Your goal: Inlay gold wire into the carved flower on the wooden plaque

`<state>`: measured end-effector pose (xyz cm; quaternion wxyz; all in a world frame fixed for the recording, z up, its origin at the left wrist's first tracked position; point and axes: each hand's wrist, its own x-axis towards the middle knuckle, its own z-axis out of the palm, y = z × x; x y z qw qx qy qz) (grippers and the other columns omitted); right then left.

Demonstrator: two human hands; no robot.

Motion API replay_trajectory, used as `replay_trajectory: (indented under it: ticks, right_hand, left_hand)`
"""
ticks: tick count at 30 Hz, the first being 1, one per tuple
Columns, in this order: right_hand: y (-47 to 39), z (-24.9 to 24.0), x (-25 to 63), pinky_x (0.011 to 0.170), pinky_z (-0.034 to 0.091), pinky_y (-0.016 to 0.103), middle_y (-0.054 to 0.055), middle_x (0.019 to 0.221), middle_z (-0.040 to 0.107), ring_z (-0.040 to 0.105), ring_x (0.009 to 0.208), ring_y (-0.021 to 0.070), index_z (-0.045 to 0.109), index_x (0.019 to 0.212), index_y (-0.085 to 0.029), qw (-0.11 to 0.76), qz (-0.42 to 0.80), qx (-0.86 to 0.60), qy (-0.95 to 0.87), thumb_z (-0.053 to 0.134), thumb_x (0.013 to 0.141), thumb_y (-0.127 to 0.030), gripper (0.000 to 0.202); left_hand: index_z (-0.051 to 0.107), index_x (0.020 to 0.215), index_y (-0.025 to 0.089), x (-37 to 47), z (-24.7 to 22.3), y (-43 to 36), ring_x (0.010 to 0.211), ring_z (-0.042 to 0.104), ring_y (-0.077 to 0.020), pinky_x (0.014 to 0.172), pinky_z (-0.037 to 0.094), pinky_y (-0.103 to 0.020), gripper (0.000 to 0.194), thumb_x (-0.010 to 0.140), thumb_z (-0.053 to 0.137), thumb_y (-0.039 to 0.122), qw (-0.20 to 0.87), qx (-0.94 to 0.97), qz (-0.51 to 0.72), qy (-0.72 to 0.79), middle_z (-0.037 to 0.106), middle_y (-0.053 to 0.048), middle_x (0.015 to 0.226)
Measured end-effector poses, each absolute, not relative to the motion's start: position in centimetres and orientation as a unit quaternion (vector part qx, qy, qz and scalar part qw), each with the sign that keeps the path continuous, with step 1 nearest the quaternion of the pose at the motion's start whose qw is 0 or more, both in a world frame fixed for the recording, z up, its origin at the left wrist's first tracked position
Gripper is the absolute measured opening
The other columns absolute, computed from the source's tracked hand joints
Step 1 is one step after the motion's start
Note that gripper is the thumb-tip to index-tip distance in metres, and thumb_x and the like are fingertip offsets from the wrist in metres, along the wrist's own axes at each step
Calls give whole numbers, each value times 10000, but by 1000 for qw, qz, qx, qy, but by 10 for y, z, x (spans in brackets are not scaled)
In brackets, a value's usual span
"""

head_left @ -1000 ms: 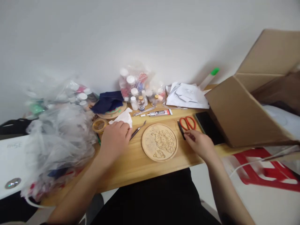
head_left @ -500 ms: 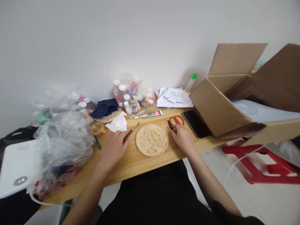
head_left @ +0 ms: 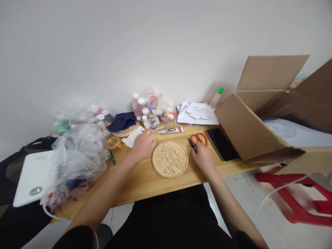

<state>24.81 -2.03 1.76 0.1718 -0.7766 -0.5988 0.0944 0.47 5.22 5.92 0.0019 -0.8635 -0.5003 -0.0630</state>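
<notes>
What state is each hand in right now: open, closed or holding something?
Left hand: beside the carved wooden disc; open or closed cannot be told.
Right hand: at the black tool; whether it grips cannot be told.

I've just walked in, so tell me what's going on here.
The person's right hand is on a black tool beside the scissors. Their left hand is by the tissue; whether it holds anything is unclear. Between the hands, a carved disc lies on the table, with the B-7000 tube behind it.
</notes>
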Motion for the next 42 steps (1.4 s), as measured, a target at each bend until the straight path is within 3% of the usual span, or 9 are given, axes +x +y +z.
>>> replay_trajectory:
  ticks: [3, 7, 15, 18, 23, 27, 32, 42]
  right_hand:
    - [-23, 7, 249, 675, 483, 347, 141, 943, 717, 658, 843, 272, 656, 928, -165, 234, 93, -767, -590, 505, 872, -237, 176]
    - [-28, -3, 252, 746, 510, 360, 128, 916, 709, 651, 836, 246, 654, 941, -174, 334, 97, -745, -569, 455, 912, -320, 248]
    - [-34, 2, 256, 713, 492, 338, 88, 809, 688, 614, 724, 201, 661, 831, -190, 470, 225, -669, -530, 502, 910, -426, 295]
    - [-27, 10, 255, 639, 489, 297, 65, 807, 697, 612, 669, 170, 673, 945, -188, 498, 327, -623, -507, 549, 893, -488, 329]
    - [5, 32, 257, 437, 381, 235, 2, 632, 593, 486, 453, 107, 613, 1023, -168, 587, 458, -530, -406, 363, 909, -654, 558]
    - [26, 44, 265, 412, 311, 226, -34, 524, 506, 422, 405, 87, 616, 792, -189, 670, 471, -489, -301, 511, 841, -618, 445]
    - [32, 38, 268, 388, 288, 216, -33, 455, 509, 407, 368, 77, 607, 660, -186, 707, 470, -475, -233, 639, 753, -621, 447]
    - [29, 31, 268, 379, 320, 215, -36, 443, 509, 419, 357, 67, 645, 629, -161, 716, 483, -464, -198, 698, 711, -583, 433]
  left_hand:
    - [643, 1099, 161, 38, 57, 82, 1030, 631, -255, 879, 476, -367, 249, 919, 471, 146, 7, -893, -50, -448, 675, -108, 1050]
    - [671, 964, 142, 65, 45, 106, 962, 646, -273, 837, 479, -388, 227, 893, 461, 93, 14, -915, -38, -402, 685, -120, 963]
    - [654, 1029, 124, 60, 38, 114, 951, 636, -277, 798, 484, -380, 250, 934, 422, 124, 13, -932, -66, -356, 669, -143, 976]
    - [610, 1157, 146, 66, 56, 100, 991, 632, -240, 834, 494, -360, 262, 979, 423, 187, -6, -939, -102, -330, 669, -120, 1064]
    - [570, 1208, 183, 85, 86, 79, 1026, 636, -177, 874, 496, -317, 252, 1017, 435, 277, -76, -952, -209, -212, 682, -75, 1124]
    - [565, 1207, 139, 84, 89, 87, 1006, 648, -205, 824, 503, -335, 317, 1007, 475, 368, -30, -947, -259, -186, 696, -99, 1082]
    - [653, 977, 162, 68, 81, 102, 844, 645, -158, 731, 482, -282, 221, 1002, 497, 317, -41, -944, -260, -199, 710, -44, 927]
    - [675, 903, 179, 65, 79, 100, 759, 623, -147, 690, 435, -281, 215, 997, 513, 285, -27, -947, -251, -199, 688, -6, 784]
